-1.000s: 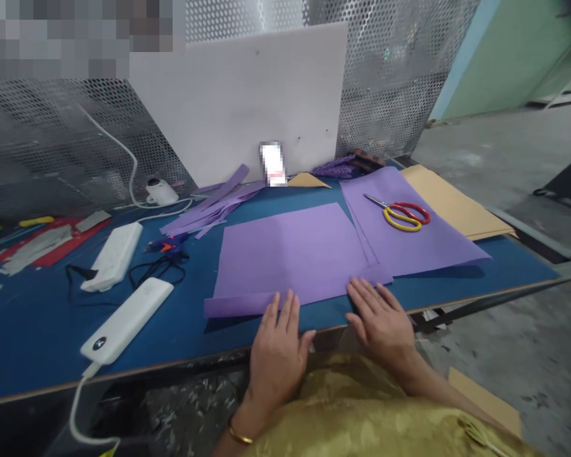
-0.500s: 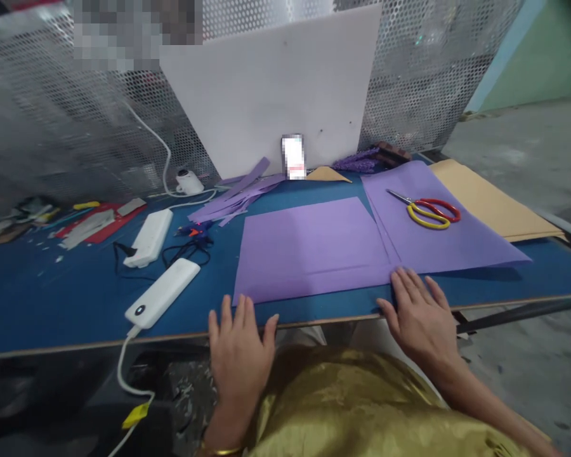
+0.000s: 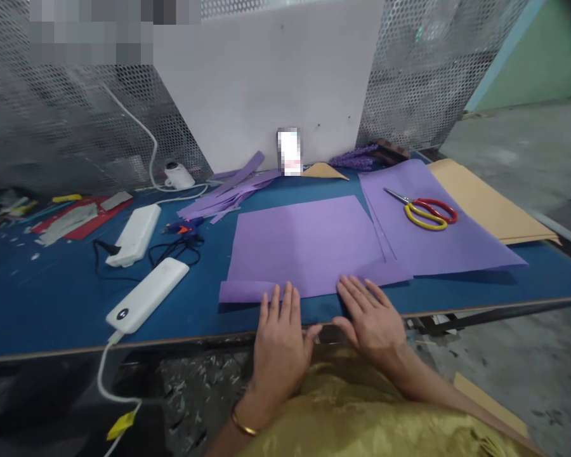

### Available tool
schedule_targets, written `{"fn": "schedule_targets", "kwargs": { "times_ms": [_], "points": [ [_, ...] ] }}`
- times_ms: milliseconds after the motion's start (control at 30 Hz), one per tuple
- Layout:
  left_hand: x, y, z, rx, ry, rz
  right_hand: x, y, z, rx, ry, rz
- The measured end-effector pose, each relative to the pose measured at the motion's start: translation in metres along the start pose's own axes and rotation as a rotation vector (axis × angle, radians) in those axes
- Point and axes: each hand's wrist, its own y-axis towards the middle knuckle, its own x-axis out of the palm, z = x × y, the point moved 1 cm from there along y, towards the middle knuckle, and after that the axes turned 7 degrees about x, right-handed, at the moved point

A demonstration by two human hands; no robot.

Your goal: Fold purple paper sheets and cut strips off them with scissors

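Observation:
A purple paper sheet (image 3: 304,244) lies flat on the blue table (image 3: 52,298), its near edge folded up into a narrow strip (image 3: 247,291). My left hand (image 3: 280,343) rests open with its fingertips pressing on that folded strip near the middle. Just to its right, my right hand (image 3: 371,320) is also open, its fingers flat on the same fold. A second, larger purple sheet (image 3: 438,244) lies to the right, overlapping the first.
Red and yellow scissors (image 3: 426,211) sit on the right purple sheet, with tan card (image 3: 490,203) beyond. A white power bank (image 3: 147,294), a white power strip (image 3: 134,233), a glue gun (image 3: 183,226) and cables lie left. Purple strips (image 3: 233,190) and a white board (image 3: 271,82) stand behind.
Both hands moved inward from the sheet's near corners back to the middle. The near edge of the purple sheet is folded up again into a strip.

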Motion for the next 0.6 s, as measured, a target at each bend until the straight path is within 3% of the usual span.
{"fn": "schedule_targets", "kwargs": {
  "times_ms": [300,467,600],
  "points": [
    [-0.005,-0.038,-0.053,-0.238,0.138,0.081,-0.016,-0.027,0.076,0.137,-0.116,0.081],
    [-0.008,-0.048,-0.066,-0.269,0.132,0.086,-0.018,-0.031,0.083,0.142,-0.156,0.1],
    [-0.007,-0.041,-0.055,-0.295,0.128,0.123,-0.016,-0.026,0.071,0.188,-0.223,0.068]
  ]
}}
